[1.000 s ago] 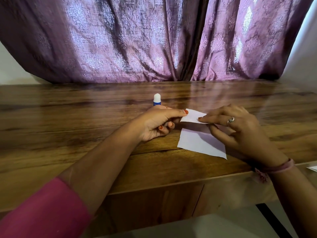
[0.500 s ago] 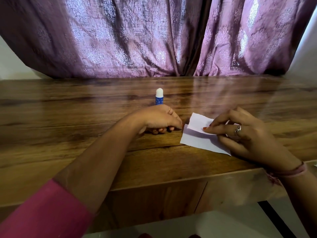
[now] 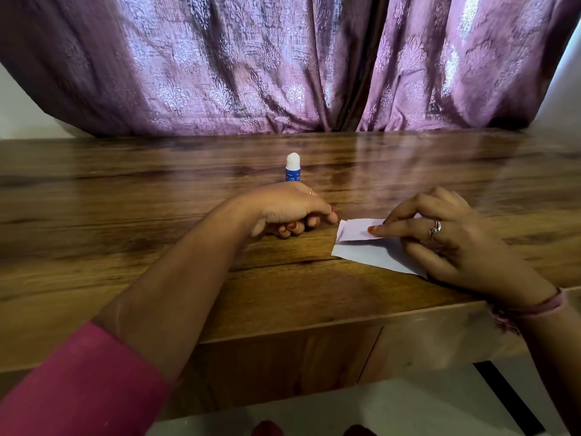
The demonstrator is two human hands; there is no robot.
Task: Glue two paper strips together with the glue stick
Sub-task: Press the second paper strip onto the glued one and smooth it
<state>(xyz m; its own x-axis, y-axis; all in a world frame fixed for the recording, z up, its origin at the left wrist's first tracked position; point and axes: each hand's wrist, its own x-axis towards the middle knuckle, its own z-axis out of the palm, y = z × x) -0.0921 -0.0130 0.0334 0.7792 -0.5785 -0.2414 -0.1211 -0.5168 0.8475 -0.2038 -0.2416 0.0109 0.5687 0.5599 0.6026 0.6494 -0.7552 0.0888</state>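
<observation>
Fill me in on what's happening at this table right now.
A person sits at a brown wooden table with two white paper strips. The right hand presses the smaller upper strip down onto the larger lower strip, index finger flat along it. The left hand rests curled on the table, its fingertips at the paper's left edge. A blue glue stick with a white cap stands upright behind the left hand, untouched.

Pink sleeve [image 3: 72, 382] on the left arm, red nail polish, a ring on each hand, and a pinkish thread band [image 3: 531, 309] at the right wrist.
</observation>
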